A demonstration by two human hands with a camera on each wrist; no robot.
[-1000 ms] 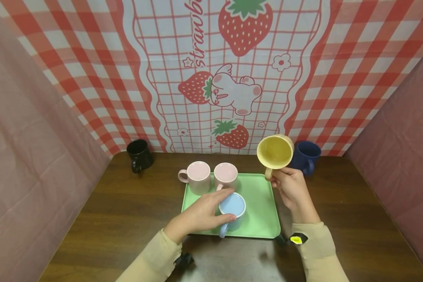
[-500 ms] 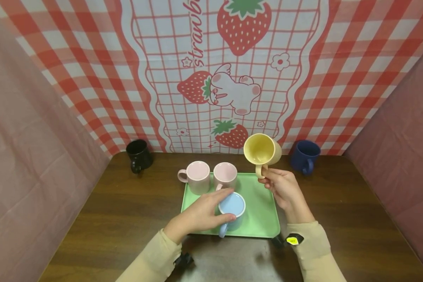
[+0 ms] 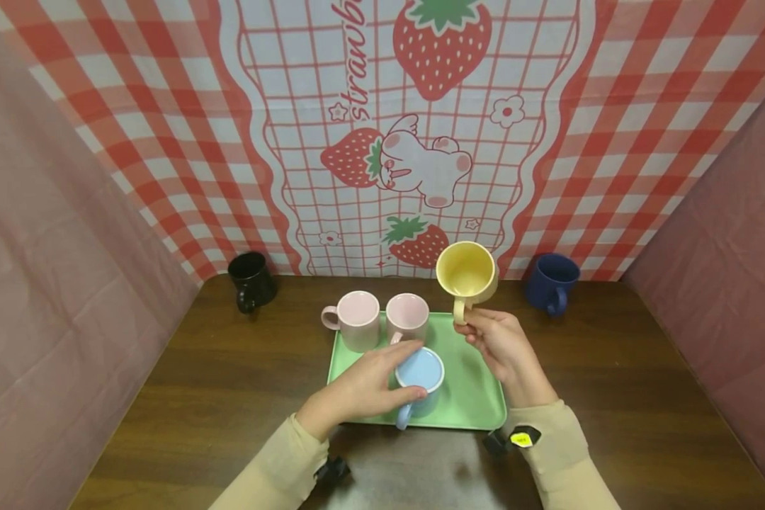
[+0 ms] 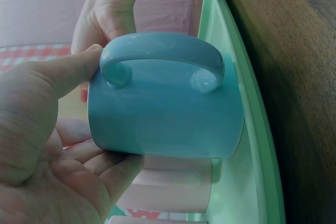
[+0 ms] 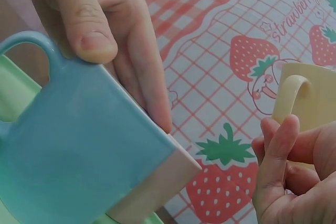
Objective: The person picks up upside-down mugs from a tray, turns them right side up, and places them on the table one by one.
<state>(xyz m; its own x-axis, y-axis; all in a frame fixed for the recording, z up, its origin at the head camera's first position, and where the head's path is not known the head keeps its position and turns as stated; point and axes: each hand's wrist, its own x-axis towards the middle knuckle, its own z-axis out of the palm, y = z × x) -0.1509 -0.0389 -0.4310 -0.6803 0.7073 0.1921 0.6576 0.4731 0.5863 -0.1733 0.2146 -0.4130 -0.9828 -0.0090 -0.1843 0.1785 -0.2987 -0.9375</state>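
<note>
My left hand (image 3: 370, 382) holds the light blue mug (image 3: 423, 404) by its rim, thumb on the near side and fingers on the far side. That mug stands upright on the green tray (image 3: 474, 397), its handle toward the person. In the left wrist view the mug's handle (image 4: 163, 45) shows in full. My right hand (image 3: 506, 350) pinches the handle of the yellow mug (image 3: 467, 273) and holds it in the air above the tray's back right, its opening tilted toward the head camera. Two pink mugs, the left one (image 3: 360, 329) and the right one (image 3: 408, 319), stand at the tray's back left.
A black mug (image 3: 253, 280) stands at the table's back left corner and a dark blue mug (image 3: 551, 283) at its back right. Behind the brown wooden table (image 3: 229, 397) hangs a strawberry-print cloth (image 3: 280, 156).
My right hand has carried the yellow mug leftward, from in front of the dark blue mug to above the tray. My left hand and the light blue mug have stayed in place.
</note>
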